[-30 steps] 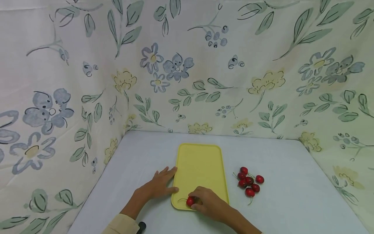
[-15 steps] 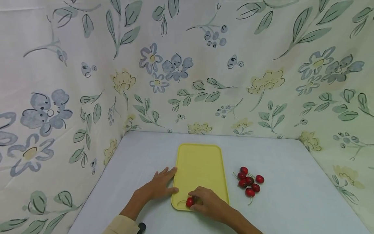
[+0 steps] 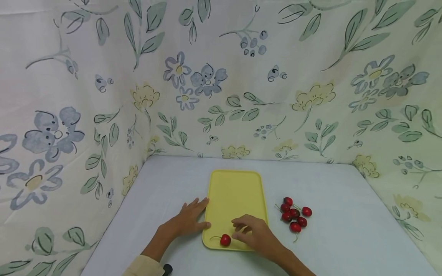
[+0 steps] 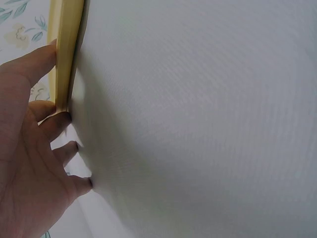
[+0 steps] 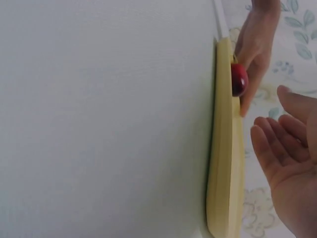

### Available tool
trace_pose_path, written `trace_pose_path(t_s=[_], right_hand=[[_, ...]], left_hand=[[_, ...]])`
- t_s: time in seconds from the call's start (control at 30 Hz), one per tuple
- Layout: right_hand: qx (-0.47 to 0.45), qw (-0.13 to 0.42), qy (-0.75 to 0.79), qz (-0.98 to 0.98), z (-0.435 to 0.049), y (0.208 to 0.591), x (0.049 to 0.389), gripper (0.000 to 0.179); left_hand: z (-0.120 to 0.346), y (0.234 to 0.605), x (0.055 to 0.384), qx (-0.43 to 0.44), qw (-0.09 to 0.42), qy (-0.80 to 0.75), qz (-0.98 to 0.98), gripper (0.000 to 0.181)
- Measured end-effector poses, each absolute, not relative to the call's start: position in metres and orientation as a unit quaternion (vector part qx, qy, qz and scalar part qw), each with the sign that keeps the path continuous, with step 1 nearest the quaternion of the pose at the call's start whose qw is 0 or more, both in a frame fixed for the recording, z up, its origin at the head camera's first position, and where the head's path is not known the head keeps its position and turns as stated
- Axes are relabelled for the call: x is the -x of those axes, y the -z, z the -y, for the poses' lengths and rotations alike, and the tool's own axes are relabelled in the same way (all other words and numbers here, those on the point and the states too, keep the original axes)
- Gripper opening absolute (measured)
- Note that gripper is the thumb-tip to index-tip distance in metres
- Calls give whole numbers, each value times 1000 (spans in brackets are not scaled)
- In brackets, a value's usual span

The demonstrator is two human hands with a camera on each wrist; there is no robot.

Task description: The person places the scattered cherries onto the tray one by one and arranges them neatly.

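Observation:
A single red cherry (image 3: 225, 240) with its stem pointing left lies in the near left corner of a yellow tray (image 3: 235, 191). Just right of that cherry my right hand (image 3: 253, 234) hovers over the tray's near end, fingers loosely bent and holding nothing. In the right wrist view a gap separates this hand (image 5: 292, 148) from the cherry (image 5: 239, 79). My left hand (image 3: 189, 218) rests at the tray's left edge with its fingers spread. Its thumb lies against the tray's rim (image 4: 67, 54) in the left wrist view, and several fingertips touch the table.
Several more cherries (image 3: 294, 213), some with stems, lie in a cluster on the white table (image 3: 331, 245) to the right of the tray. Flower-printed cloth (image 3: 241, 76) hangs behind the table and along its sides. A small dark object (image 3: 167, 269) shows beside the left sleeve.
My right hand has let go of the cherry and moved slightly up and to the right. The cherry stays in the tray's near left corner. My left hand has not visibly moved.

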State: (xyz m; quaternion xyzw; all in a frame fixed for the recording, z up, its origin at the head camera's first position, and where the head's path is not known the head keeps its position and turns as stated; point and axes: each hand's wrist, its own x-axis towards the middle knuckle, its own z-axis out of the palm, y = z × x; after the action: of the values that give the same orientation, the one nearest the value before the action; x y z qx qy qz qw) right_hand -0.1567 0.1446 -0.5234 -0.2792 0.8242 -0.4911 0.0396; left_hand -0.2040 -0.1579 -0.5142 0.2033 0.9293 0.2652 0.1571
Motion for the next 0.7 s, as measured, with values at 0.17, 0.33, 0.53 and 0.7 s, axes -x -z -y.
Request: trace_pose_path(t_s=[0.17, 0.33, 0.53, 0.7], right_hand=[[261, 10, 500, -826, -156, 517, 156, 35], [235, -5, 504, -831, -170, 514, 157, 37], [194, -24, 504, -841, -188, 510, 157, 34], [176, -51, 508, -842, -204, 505, 156, 35]], left_hand=[[158, 511, 203, -207, 158, -270, -927, 90], [158, 511, 203, -208, 159, -271, -926, 90], [158, 511, 203, -206, 160, -268, -927, 90], [157, 508, 202, -204, 159, -269, -928, 89]])
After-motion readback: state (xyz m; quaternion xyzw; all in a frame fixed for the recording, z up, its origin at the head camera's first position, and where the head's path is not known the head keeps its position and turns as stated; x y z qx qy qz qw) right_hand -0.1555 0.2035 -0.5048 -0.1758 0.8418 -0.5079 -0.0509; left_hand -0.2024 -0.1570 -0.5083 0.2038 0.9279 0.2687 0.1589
